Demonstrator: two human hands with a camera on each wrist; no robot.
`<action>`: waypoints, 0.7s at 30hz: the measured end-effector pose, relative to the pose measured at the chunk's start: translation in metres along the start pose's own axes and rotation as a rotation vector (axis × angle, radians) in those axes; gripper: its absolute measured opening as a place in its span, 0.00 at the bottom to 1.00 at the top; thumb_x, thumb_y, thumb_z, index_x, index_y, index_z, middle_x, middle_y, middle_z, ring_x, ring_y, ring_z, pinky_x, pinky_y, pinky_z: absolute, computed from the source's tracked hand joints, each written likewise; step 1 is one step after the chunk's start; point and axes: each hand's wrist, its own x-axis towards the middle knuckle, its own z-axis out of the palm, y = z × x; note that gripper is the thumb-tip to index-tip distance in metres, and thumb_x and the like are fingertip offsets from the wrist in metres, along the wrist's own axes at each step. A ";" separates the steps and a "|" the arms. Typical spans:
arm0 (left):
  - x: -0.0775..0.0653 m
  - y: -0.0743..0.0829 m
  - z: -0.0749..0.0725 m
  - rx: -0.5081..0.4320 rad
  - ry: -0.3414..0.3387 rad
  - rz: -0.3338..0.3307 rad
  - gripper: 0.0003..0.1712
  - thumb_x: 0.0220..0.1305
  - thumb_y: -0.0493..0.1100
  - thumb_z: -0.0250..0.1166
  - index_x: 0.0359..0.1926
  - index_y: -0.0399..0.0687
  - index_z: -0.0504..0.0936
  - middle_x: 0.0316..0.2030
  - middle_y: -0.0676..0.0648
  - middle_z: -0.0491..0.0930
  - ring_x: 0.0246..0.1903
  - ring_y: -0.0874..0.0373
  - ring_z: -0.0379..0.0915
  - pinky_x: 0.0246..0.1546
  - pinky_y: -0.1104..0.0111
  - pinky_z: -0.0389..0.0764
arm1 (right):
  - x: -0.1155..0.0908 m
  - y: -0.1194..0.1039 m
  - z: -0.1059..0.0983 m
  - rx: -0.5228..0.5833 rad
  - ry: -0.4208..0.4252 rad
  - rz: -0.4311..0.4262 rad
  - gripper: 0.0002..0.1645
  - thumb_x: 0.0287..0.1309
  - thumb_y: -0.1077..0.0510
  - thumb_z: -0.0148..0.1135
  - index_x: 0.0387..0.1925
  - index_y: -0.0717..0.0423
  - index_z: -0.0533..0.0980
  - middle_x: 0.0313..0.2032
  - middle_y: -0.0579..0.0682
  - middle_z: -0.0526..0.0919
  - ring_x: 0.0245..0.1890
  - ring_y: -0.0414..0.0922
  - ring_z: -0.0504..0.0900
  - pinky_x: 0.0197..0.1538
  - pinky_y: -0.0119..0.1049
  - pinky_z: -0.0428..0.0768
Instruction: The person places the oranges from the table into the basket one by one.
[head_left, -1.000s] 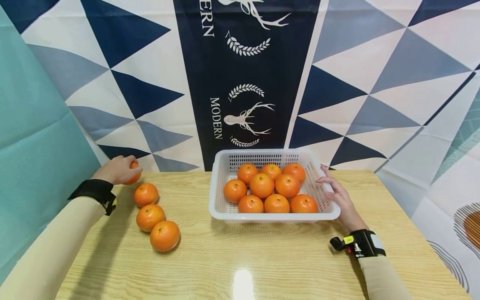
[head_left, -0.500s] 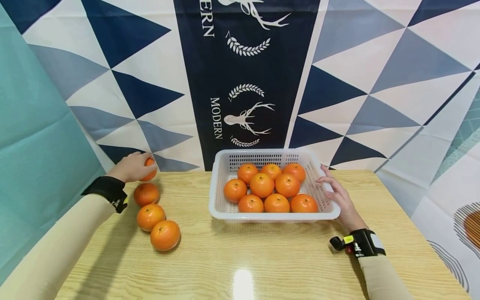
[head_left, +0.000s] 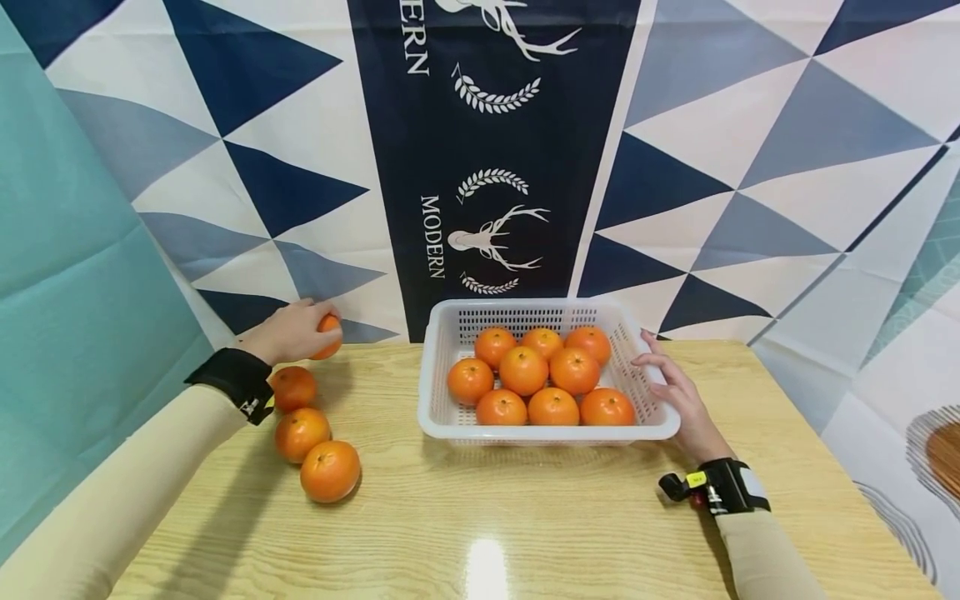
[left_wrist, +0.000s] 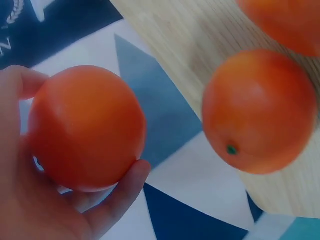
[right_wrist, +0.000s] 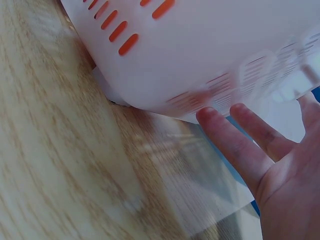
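My left hand (head_left: 288, 332) grips an orange (head_left: 327, 337) just above the back edge of the table, left of the basket. The left wrist view shows this orange (left_wrist: 87, 128) with fingers curled round its sides. Three more oranges lie in a slanting row below that hand: the nearest orange (head_left: 293, 389), a middle orange (head_left: 302, 435) and a front orange (head_left: 330, 472). A white plastic basket (head_left: 442, 367) holds several oranges (head_left: 524, 371). My right hand (head_left: 686, 408) rests against the basket's right side, its fingers fairly straight and touching the perforated wall (right_wrist: 165, 60).
The wooden table (head_left: 420, 525) bears the basket near its back edge. A patterned cloth (head_left: 495, 167) hangs right behind the table, and a teal cloth (head_left: 82, 250) hangs on the left. Bare wood separates the loose oranges from the basket.
My left hand has carried its orange rightward along the table's back edge, past the row of loose oranges. The right hand and the basket have stayed in place.
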 end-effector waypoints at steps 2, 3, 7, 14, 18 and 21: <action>0.000 0.005 0.000 -0.001 0.008 0.022 0.28 0.74 0.53 0.57 0.64 0.40 0.81 0.53 0.30 0.81 0.47 0.38 0.78 0.49 0.49 0.82 | -0.001 0.001 0.000 -0.006 0.000 0.003 0.22 0.80 0.65 0.44 0.64 0.50 0.78 0.95 0.46 0.41 0.93 0.43 0.42 0.73 0.17 0.70; 0.000 0.008 0.000 -0.002 0.014 0.036 0.27 0.74 0.53 0.57 0.63 0.40 0.82 0.53 0.30 0.81 0.47 0.38 0.78 0.50 0.48 0.82 | -0.001 0.001 0.000 -0.010 -0.002 0.004 0.22 0.80 0.65 0.44 0.64 0.51 0.77 0.95 0.46 0.41 0.92 0.42 0.43 0.73 0.17 0.70; 0.000 0.019 0.003 0.004 0.024 0.081 0.23 0.74 0.52 0.58 0.59 0.43 0.83 0.54 0.32 0.82 0.48 0.38 0.79 0.54 0.47 0.84 | -0.002 0.002 0.001 -0.013 -0.005 0.003 0.22 0.80 0.65 0.43 0.65 0.51 0.77 0.95 0.46 0.40 0.90 0.39 0.46 0.72 0.16 0.71; 0.001 0.037 0.010 0.027 0.041 0.149 0.22 0.72 0.51 0.60 0.59 0.45 0.85 0.55 0.33 0.82 0.45 0.40 0.79 0.50 0.51 0.84 | -0.001 0.002 0.003 -0.012 -0.009 -0.022 0.24 0.80 0.64 0.44 0.65 0.47 0.78 0.94 0.46 0.42 0.90 0.39 0.47 0.72 0.17 0.71; -0.001 0.052 0.013 0.028 0.042 0.205 0.23 0.71 0.51 0.61 0.60 0.46 0.85 0.50 0.36 0.82 0.42 0.45 0.78 0.44 0.57 0.82 | -0.001 0.002 0.002 -0.007 -0.006 -0.022 0.23 0.80 0.65 0.43 0.65 0.49 0.78 0.94 0.45 0.42 0.89 0.38 0.48 0.72 0.16 0.71; -0.003 0.067 0.015 0.041 0.026 0.249 0.23 0.70 0.51 0.62 0.61 0.48 0.86 0.48 0.38 0.82 0.40 0.48 0.77 0.40 0.61 0.78 | -0.001 0.002 0.002 -0.004 -0.001 -0.020 0.23 0.81 0.65 0.43 0.65 0.51 0.78 0.94 0.45 0.42 0.89 0.38 0.49 0.72 0.16 0.71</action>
